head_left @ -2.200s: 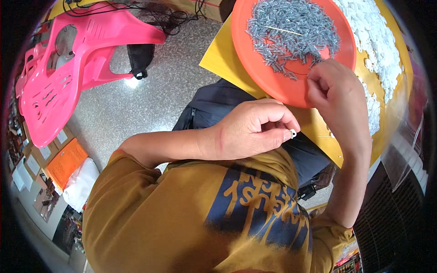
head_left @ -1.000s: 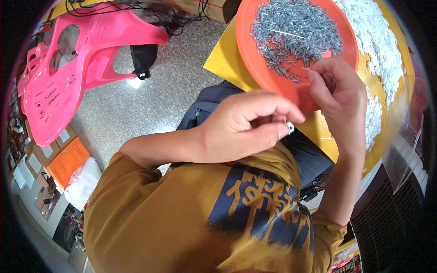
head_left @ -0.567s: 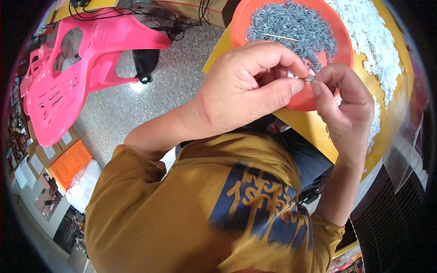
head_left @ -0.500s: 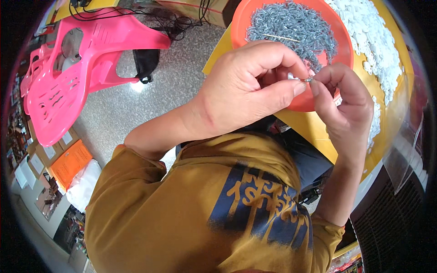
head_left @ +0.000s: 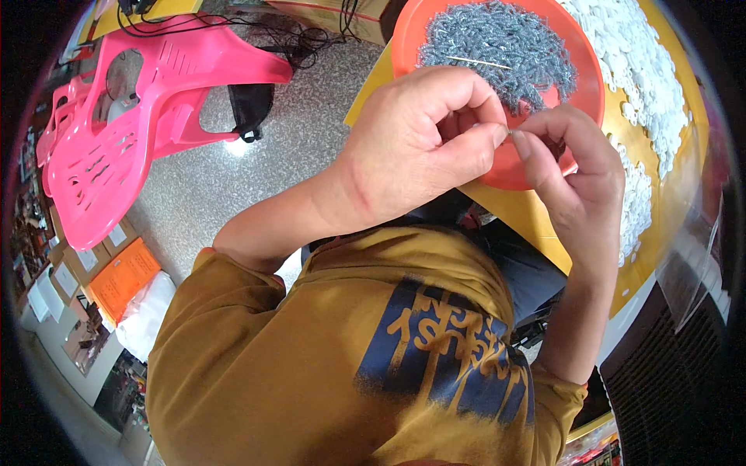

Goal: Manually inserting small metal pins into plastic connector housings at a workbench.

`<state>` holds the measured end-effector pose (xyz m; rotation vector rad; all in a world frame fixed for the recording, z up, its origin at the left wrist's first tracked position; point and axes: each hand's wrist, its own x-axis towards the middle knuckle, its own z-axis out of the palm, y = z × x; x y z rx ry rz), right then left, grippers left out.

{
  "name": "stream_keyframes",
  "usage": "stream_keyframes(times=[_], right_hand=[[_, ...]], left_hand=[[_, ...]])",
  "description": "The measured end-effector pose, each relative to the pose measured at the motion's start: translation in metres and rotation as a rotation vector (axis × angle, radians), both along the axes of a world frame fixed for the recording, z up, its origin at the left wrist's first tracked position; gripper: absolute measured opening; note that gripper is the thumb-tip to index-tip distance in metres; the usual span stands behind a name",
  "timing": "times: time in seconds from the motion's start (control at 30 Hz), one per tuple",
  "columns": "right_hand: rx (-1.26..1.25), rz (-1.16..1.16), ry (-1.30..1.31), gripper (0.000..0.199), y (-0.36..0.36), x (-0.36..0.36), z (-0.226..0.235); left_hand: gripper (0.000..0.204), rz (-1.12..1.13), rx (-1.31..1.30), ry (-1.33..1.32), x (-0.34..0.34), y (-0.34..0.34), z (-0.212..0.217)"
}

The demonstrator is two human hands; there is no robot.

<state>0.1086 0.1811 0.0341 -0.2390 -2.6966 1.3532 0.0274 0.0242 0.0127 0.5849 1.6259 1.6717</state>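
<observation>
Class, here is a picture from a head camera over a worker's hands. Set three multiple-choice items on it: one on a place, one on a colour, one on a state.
1. Where do the grey metal bits lie?
A. In the round dish
B. On the floor
C. On the chair

2. What colour is the plastic chair?
A. Green
B. Pink
C. Black

3. How do the left hand and right hand stand?
A. Flat on the table
B. Far apart, fingers spread
C. Fingertips pinched together over a tiny part

Answers: 1 A, the bits heap inside the orange dish. 2 B, the chair lying on the speckled floor is bright pink. 3 C, thumbs and forefingers meet in front of the dish.
</observation>
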Motion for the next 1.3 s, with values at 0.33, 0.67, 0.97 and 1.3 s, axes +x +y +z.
stream_keyframes(times=[0.33, 0.67, 0.97, 1.3], right_hand=[[-0.392, -0.151, -0.043, 0.017, -0.016, 0.011, 0.005], [-0.939, -0.413, -0.017, 0.012, -0.028, 0.037, 0.014], [-1.060, -0.448, 0.058, 0.009, -0.026, 0.070, 0.008], [-1.084, -0.437, 0.075, 0.008, -0.026, 0.079, 0.008]], left_hand=[[0.007, -0.038, 0.094, -0.121, -0.001, -0.004, 0.003], [0.011, -0.118, 0.219, -0.254, 0.019, 0.003, 0.018], [0.018, -0.152, 0.262, -0.275, 0.041, 0.009, 0.019], [0.014, -0.134, 0.190, -0.404, 0.050, 0.013, 0.026]])
